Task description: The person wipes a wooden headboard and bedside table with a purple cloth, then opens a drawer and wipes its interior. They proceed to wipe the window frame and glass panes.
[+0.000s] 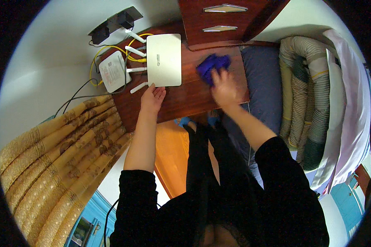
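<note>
My left hand [153,97] is at the lower left corner of a white router [168,61] with several antennas, its fingers touching or just under the near edge. It lies on a dark red wooden desktop [185,103]. To the right, my right hand [225,89] is pressed down on a crumpled purple cloth [211,68] that lies on the wood. That hand is blurred. A smaller white box [113,72] with a printed label sits left of the router, among yellow and black cables.
A black shelf or device [116,24] is at the wall behind. A dark red drawer cabinet [216,20] stands at the back. Patterned gold curtains [65,148] hang at the left. Folded striped bedding [320,92] lies on the bed at the right, beside a dark mattress edge [262,80].
</note>
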`<state>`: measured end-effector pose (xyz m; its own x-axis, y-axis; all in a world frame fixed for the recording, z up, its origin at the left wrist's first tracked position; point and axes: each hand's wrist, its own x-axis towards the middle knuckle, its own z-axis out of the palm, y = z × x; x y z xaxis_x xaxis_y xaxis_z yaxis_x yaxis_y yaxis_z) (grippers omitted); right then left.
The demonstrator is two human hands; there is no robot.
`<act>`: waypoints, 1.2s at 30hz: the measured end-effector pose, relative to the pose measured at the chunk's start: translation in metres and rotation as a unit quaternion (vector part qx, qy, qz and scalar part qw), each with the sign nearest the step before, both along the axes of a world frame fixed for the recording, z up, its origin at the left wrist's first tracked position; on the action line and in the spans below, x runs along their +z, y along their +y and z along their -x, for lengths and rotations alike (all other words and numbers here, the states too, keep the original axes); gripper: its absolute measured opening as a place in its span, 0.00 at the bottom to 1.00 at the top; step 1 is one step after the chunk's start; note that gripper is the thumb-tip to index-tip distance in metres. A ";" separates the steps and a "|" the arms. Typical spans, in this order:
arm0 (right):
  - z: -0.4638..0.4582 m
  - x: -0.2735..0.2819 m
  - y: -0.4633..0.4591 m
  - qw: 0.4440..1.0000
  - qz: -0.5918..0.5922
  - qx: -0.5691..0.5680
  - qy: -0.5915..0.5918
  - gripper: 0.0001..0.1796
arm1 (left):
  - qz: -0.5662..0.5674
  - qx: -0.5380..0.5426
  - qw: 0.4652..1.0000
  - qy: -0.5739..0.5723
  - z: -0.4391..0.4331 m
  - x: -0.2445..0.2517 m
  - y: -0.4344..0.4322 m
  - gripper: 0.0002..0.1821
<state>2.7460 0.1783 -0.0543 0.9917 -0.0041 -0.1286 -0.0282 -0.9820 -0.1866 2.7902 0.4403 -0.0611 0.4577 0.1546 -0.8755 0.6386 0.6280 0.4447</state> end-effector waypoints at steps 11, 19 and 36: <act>0.068 -0.006 -0.001 0.976 -0.020 0.196 0.090 0.33 | 0.003 -0.036 0.999 0.013 0.079 0.023 0.011 0.10; 0.100 -0.022 -0.002 0.997 0.014 -0.066 -0.024 0.42 | 0.115 -0.093 0.988 0.036 0.195 0.002 0.049 0.11; 0.040 -0.023 0.284 0.923 -0.087 0.357 -0.112 0.25 | 0.118 -0.048 0.991 0.051 0.266 0.001 0.133 0.09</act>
<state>2.7061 0.4619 -0.0773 0.7351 0.6627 0.1431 0.6736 -0.6901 -0.2649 2.5246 0.5736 -0.0598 0.3680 -0.0997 -0.9245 0.7338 0.6417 0.2229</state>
